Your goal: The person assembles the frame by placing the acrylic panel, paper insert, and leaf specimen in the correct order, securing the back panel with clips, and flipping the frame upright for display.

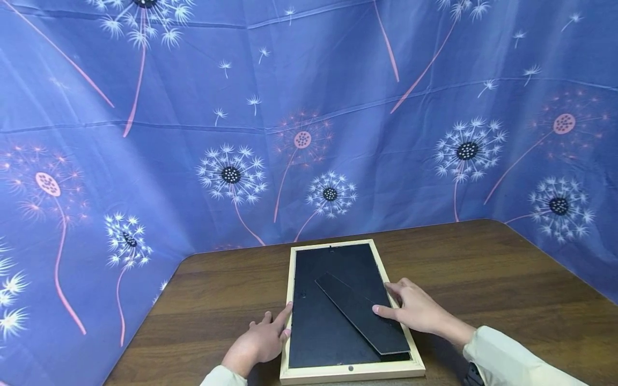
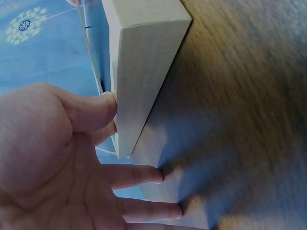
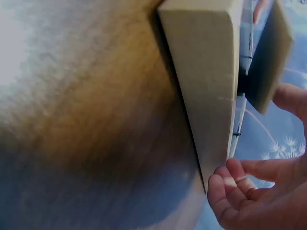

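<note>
Right hand (image 1: 417, 310) at the frame's right edge: thumb at the edge of the stand leg (image 1: 359, 313), other fingers bent in toward the frame's outer side, index fingertip at its edge. Can't tell whether it pinches anything. Left hand (image 1: 260, 339) holds nothing: thumb and index rest against the frame's left edge, remaining fingers fairly straight and spread, tips down by the table (image 1: 483, 268).

Picture frame (image 1: 318, 373), pale rails, lies face down between the hands, near side of table. Black backing board (image 1: 309, 321) sits inside the rails; stand leg runs diagonally over it, near end tilted up off the board, gap visible in right wrist view.

Step in hand looks like working the stand leg while the left hand steadies the frame. Next move probably calls for thumb control on the leg's edge, light force, left hand bracing so the frame doesn't slide.

Pose: both forearms come in from the near side in pale sleeves (image 1: 507, 356), left hand lower, right reaching further up. Blue dandelion-print cloth (image 1: 367, 134) hangs behind.
</note>
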A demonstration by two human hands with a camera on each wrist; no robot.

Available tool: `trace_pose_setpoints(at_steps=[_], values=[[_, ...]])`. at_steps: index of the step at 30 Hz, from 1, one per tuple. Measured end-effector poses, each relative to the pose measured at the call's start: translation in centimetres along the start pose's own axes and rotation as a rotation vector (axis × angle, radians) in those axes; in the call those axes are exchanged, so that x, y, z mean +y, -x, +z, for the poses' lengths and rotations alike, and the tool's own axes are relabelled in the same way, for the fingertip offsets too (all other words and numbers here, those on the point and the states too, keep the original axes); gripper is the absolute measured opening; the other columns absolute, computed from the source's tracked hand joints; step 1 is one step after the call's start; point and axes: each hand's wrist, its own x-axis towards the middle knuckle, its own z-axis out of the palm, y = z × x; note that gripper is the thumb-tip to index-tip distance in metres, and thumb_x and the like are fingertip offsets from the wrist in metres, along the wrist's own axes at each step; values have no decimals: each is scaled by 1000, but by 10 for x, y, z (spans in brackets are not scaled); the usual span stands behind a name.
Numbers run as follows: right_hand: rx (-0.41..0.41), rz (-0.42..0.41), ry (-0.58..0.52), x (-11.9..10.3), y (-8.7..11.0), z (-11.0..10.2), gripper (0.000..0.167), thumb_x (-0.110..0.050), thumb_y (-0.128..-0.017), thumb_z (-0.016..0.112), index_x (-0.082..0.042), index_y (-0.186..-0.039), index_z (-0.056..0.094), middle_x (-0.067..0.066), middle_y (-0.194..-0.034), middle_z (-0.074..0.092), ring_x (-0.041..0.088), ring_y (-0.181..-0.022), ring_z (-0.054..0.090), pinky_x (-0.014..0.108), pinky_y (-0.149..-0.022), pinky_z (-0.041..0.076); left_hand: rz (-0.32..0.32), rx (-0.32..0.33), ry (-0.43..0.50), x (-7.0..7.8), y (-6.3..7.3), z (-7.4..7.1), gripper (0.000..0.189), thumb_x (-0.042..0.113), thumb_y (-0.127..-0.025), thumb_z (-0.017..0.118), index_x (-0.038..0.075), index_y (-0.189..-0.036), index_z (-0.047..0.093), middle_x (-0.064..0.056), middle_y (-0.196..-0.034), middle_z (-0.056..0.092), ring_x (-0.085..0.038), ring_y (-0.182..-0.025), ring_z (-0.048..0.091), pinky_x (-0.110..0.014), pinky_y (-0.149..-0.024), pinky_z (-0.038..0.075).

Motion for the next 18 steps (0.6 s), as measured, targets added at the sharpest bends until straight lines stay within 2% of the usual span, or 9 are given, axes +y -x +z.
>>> trace_pose_setpoints(at_steps=[1, 4, 11, 18], values=[[-9, 4, -34, 1, -2, 0, 82, -45, -88, 77, 16, -137, 52, 8, -102, 56, 20, -86, 51, 37, -72, 46, -1, 0, -1, 0, 0, 0, 52, 22, -106, 52, 12, -155, 38, -45, -143, 40, -74, -124, 37, -76, -103, 32], [-18, 5, -63, 3, -5, 0, 84, -44, -87, 79, 17, -138, 51, 7, -102, 54, 20, -88, 48, 36, -72, 43, 1, 3, 3, 0, 0, 0, 52, 22, -105, 52, 11, -155, 39, -45, -143, 40, -74, -123, 37, -77, -103, 32], [0, -22, 105, 5, -13, 4, 88, -51, -77, 84, 9, -136, 58, 10, -111, 56, 26, -100, 52, 44, -81, 49, 19, 36, 5, -1, 0, 1, 52, 22, -105, 53, 11, -153, 40, -47, -140, 41, -75, -121, 38, -78, -101, 33], [-1, -2, 213, 2, -16, 3, 97, -55, -73, 86, 10, -138, 55, 15, -113, 57, 32, -103, 54, 52, -84, 51, 29, 37, 4, -1, 0, 0, 52, 22, -104, 55, 10, -153, 42, -47, -139, 43, -70, -124, 42, -74, -105, 32]])
